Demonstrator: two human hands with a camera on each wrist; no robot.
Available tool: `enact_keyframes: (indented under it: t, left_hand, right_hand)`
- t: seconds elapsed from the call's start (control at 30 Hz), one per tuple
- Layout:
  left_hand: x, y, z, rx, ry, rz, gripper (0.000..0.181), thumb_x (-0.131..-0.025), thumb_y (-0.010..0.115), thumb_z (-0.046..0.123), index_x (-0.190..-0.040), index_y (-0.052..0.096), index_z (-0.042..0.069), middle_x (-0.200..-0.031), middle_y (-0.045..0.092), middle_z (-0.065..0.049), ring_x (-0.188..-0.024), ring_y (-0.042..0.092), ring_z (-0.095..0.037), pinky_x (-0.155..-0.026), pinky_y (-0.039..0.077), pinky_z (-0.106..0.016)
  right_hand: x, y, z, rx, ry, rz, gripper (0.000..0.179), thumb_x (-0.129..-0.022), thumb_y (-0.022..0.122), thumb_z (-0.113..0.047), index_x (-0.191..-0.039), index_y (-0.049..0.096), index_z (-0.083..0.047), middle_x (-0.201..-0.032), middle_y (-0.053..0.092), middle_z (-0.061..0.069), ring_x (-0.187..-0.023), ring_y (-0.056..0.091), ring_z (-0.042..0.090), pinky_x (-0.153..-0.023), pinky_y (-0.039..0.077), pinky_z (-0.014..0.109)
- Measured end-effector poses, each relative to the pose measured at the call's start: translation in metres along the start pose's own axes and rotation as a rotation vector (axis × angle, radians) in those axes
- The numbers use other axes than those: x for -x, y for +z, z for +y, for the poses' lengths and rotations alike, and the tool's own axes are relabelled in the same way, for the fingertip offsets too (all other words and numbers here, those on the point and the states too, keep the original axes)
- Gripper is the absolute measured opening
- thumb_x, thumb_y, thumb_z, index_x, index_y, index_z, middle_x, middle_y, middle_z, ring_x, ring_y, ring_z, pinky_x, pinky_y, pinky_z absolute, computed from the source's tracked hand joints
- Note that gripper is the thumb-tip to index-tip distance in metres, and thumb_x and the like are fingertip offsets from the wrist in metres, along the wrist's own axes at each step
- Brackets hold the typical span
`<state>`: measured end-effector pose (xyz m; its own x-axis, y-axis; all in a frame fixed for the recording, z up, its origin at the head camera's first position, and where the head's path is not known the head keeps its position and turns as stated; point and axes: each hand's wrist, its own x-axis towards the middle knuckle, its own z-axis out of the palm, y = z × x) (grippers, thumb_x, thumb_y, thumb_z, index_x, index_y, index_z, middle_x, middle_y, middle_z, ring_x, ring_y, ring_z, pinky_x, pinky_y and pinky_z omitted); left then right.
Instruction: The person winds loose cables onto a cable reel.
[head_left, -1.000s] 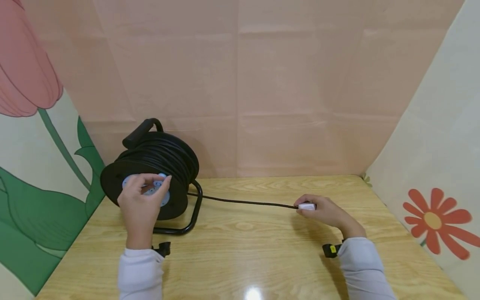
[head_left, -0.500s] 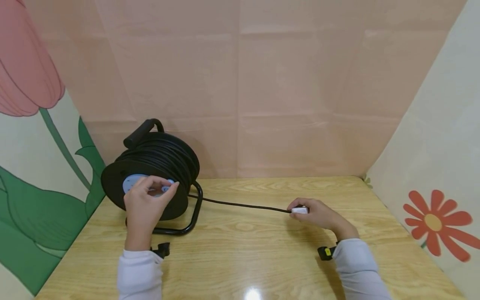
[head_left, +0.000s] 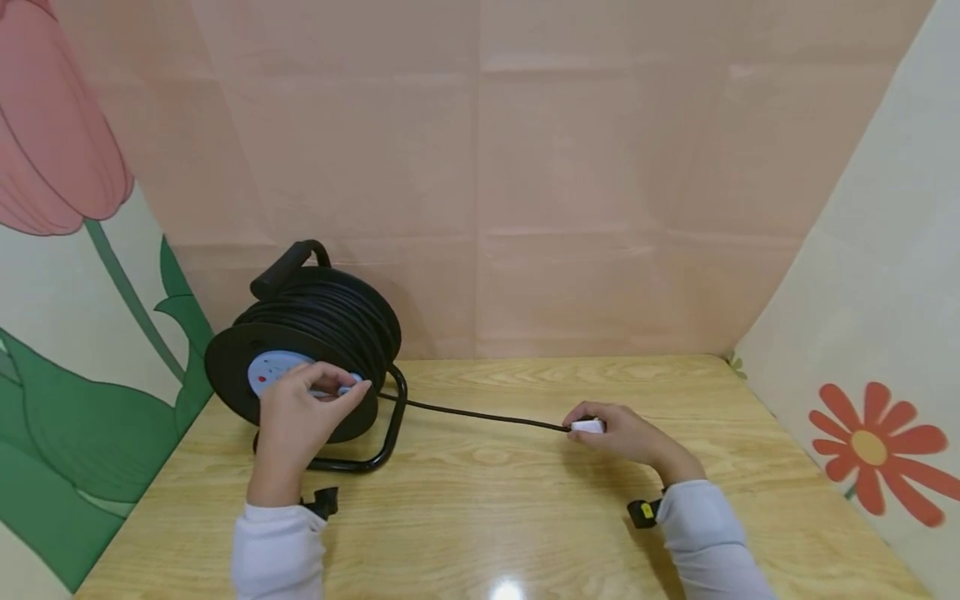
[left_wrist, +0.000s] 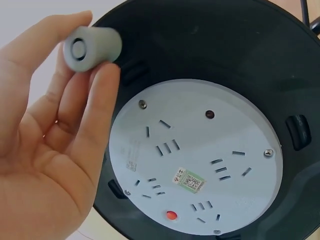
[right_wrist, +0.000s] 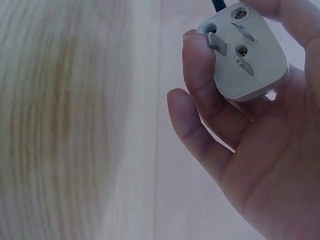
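Note:
A black cable reel (head_left: 322, 321) wound with black cable stands at the table's left, its blue socket panel (left_wrist: 195, 145) facing me. My left hand (head_left: 300, 408) pinches the small round crank knob (left_wrist: 92, 47) on the reel's front disc between thumb and fingers. To the right, my right hand (head_left: 626, 435) grips the white three-pin plug (right_wrist: 245, 52) at the cable's end, the metal pins showing in the right wrist view. From the plug the black cable (head_left: 487, 415) runs nearly straight across to the reel, just above the table.
The reel rests on a black tubular stand (head_left: 390, 433) with a carrying handle (head_left: 285, 267) on top. Beneath everything is a wood-grain table (head_left: 480, 517). A pink sheet (head_left: 570, 183) hangs behind, and flower-printed walls (head_left: 847, 275) rise at both sides.
My left hand has moved slightly right and down with the knob, uncovering more of the blue panel. My right hand and the plug have come left, shortening the free cable.

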<state>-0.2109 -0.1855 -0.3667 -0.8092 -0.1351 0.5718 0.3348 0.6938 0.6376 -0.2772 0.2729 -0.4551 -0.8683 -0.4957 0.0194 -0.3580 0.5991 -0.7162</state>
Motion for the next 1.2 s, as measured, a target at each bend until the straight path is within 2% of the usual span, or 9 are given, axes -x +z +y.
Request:
enact_keyframes:
  t: [0.2, 0.33, 0.43, 0.7, 1.0, 1.2]
  left_hand:
    - [0.001, -0.002, 0.000, 0.002, -0.103, -0.116, 0.026, -0.082, 0.083, 0.043, -0.081, 0.076, 0.018, -0.078, 0.070, 0.004, -0.076, 0.064, -0.015, -0.066, 0.053, -0.033]
    - [0.000, -0.005, 0.000, 0.022, -0.202, -0.204, 0.039, -0.082, 0.079, 0.053, -0.092, 0.076, 0.015, -0.084, 0.073, 0.002, -0.082, 0.066, -0.018, -0.067, 0.054, -0.034]
    - [-0.001, -0.007, 0.001, 0.018, -0.249, -0.254, 0.047, -0.082, 0.077, 0.057, -0.098, 0.075, 0.014, -0.089, 0.074, 0.001, -0.083, 0.068, -0.018, -0.067, 0.055, -0.034]
    - [-0.001, -0.011, 0.001, -0.009, -0.267, -0.346, 0.047, -0.084, 0.076, 0.055, -0.099, 0.077, 0.011, -0.089, 0.075, 0.000, -0.081, 0.068, -0.017, -0.066, 0.055, -0.036]
    - [-0.001, -0.005, -0.006, -0.044, -0.308, -0.467, 0.039, -0.088, 0.077, 0.042, -0.099, 0.076, 0.004, -0.085, 0.074, 0.000, -0.075, 0.066, -0.015, -0.064, 0.054, -0.034]
    - [0.000, -0.002, -0.014, -0.080, -0.308, -0.531, 0.042, -0.089, 0.075, 0.043, -0.100, 0.076, 0.002, -0.083, 0.073, 0.001, -0.077, 0.065, -0.016, -0.067, 0.055, -0.038]
  right_hand:
    - [-0.005, 0.008, -0.001, 0.003, 0.010, -0.001, 0.019, -0.101, 0.063, -0.034, -0.116, 0.066, -0.024, -0.108, 0.063, 0.003, -0.092, 0.056, 0.024, -0.074, 0.050, 0.035]
    - [-0.008, 0.012, -0.001, 0.008, -0.004, -0.005, 0.019, -0.101, 0.063, -0.035, -0.116, 0.066, -0.024, -0.108, 0.063, 0.002, -0.091, 0.056, 0.023, -0.073, 0.050, 0.033]
    - [-0.010, 0.015, -0.001, 0.008, -0.037, -0.011, 0.020, -0.101, 0.063, -0.034, -0.116, 0.066, -0.021, -0.107, 0.063, 0.003, -0.089, 0.055, 0.023, -0.070, 0.050, 0.033]
    - [-0.017, 0.025, -0.003, 0.022, -0.055, -0.001, 0.016, -0.100, 0.065, -0.029, -0.114, 0.066, -0.023, -0.106, 0.064, 0.001, -0.088, 0.056, 0.021, -0.071, 0.049, 0.031]
    - [-0.026, 0.045, -0.018, 0.034, -0.088, -0.029, 0.016, -0.101, 0.064, -0.023, -0.116, 0.065, -0.020, -0.108, 0.064, 0.003, -0.088, 0.056, 0.020, -0.071, 0.049, 0.031]
    - [-0.035, 0.050, -0.026, 0.088, -0.129, -0.011, 0.020, -0.101, 0.064, -0.023, -0.120, 0.063, -0.019, -0.112, 0.060, -0.002, -0.090, 0.057, 0.018, -0.074, 0.052, 0.031]
